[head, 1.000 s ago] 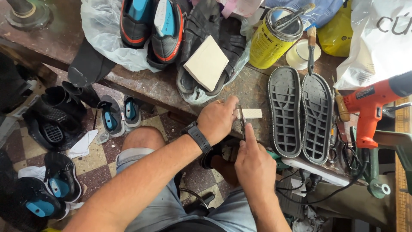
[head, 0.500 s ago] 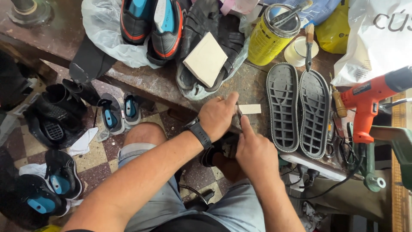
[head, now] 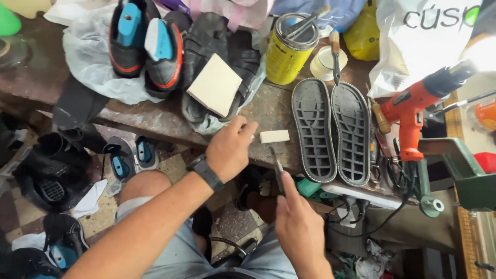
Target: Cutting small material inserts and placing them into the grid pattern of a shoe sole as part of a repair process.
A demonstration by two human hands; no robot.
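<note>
White block point(head: 274, 136): small, pale, rectangular, lying flat on the worktop point(head: 155, 121) near its front edge, just left of the two grey shoe soles point(head: 333, 132) and not touching them.

Left hand point(head: 230, 150), w/ a dark watch point(head: 206, 173) on the wrist, sits just left of the block. Fingers are curled and thumb and forefinger tips are close together, a small gap short of the block. Can't tell if that grip pinches anything.

Right hand point(head: 297, 227) is nearer, below the worktop edge. Its grip is closed round a thin blade point(head: 277, 168), forefinger laid along it, tip pointing up toward the block but not reaching it.

Step in hand, as I read it: block set down between cuts, both hands poised, blade not yet on it. A next move would call for the left fingers pinning the block flat, clear of the edge line, then the blade tip coming in from the near side. The block is small, so it could easily skid toward the soles.

Around: yellow can point(head: 289, 49) w/ a tool across its top at far centre, tan square slab point(head: 215, 85) on black sandals point(head: 206, 46) to the far left, orange heat gun point(head: 413, 111) at right.
</note>
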